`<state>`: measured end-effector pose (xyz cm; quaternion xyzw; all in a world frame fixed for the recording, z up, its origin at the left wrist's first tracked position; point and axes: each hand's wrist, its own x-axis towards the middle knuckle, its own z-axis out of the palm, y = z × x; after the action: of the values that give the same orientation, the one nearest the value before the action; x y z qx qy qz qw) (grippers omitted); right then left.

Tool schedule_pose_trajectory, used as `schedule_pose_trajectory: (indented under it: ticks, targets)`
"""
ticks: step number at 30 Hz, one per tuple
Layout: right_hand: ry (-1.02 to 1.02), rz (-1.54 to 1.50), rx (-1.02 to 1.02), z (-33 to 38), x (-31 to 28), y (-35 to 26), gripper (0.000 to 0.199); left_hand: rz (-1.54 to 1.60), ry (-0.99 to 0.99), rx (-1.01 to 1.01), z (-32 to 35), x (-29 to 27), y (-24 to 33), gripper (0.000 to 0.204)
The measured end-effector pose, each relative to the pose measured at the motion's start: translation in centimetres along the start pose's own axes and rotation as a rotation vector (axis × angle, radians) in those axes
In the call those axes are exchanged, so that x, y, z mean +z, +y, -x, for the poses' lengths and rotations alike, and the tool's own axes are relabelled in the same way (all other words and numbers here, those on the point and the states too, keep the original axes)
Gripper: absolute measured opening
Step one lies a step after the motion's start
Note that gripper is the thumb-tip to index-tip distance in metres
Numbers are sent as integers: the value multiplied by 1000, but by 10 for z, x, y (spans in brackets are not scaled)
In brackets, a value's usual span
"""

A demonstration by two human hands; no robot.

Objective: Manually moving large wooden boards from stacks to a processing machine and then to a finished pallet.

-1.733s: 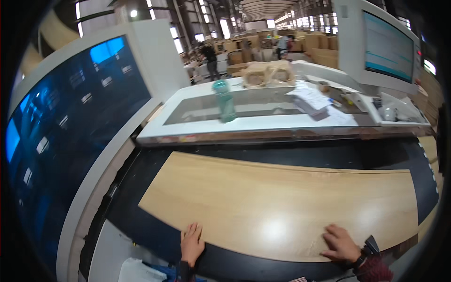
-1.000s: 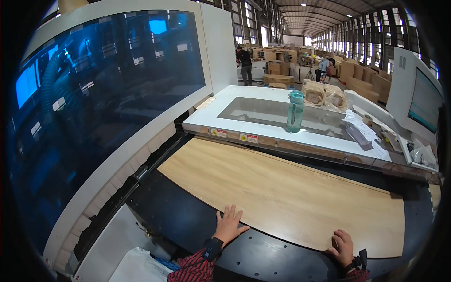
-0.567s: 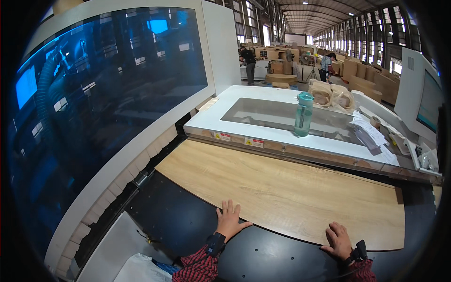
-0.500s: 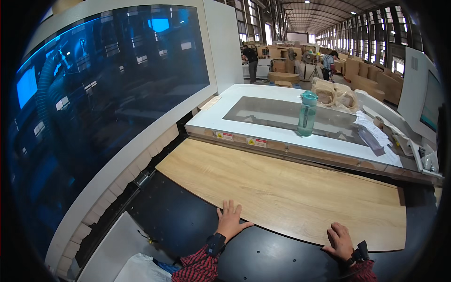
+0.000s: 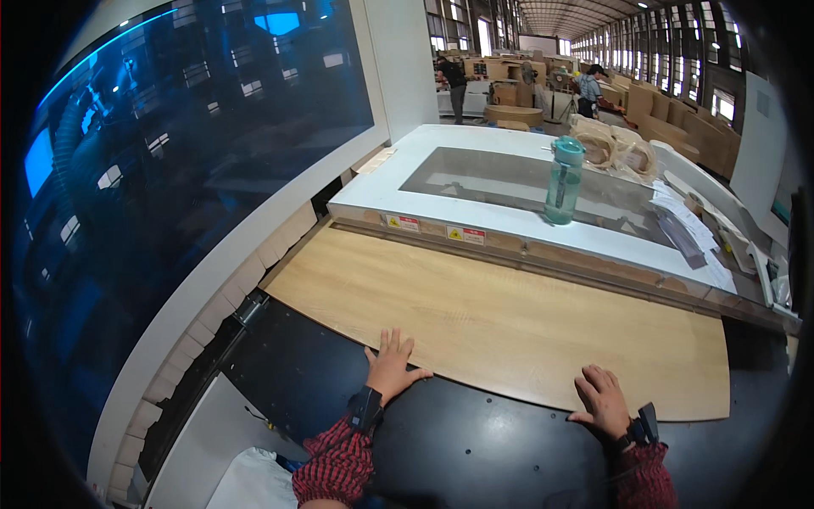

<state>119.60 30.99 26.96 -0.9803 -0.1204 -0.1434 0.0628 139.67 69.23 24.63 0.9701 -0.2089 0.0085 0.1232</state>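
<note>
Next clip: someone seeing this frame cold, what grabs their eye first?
Most likely the long light wood-grain panel lying flat across the dark machine bed, with the left hand and right hand pressed flat on its near edge. Next, the teal water bottle standing upright on the white glass-topped machine cover behind the panel. To the left, a big blue-tinted window fills the view.

Both forearms came up from the lower edge in red plaid sleeves, each wrist wearing a dark band. The left hand (image 5: 392,370) lay flat, palm down, fingers spread and pointing ahead. The right hand (image 5: 604,399) lay flat too, palm down, fingers close together, well apart from the left.
</note>
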Motion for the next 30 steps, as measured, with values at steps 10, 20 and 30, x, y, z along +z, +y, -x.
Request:
schedule_pose_trajectory:
  ticks: [10, 20, 30]
  targets:
    - [85, 13, 13, 13, -2, -3, 68, 40, 94, 387, 31, 37, 86, 67]
    - [114, 62, 290, 84, -12, -5, 54, 1, 53, 390, 17, 41, 103, 71]
    - [134, 136, 359, 70, -3, -1, 52, 82, 139, 397, 17, 60, 118, 50]
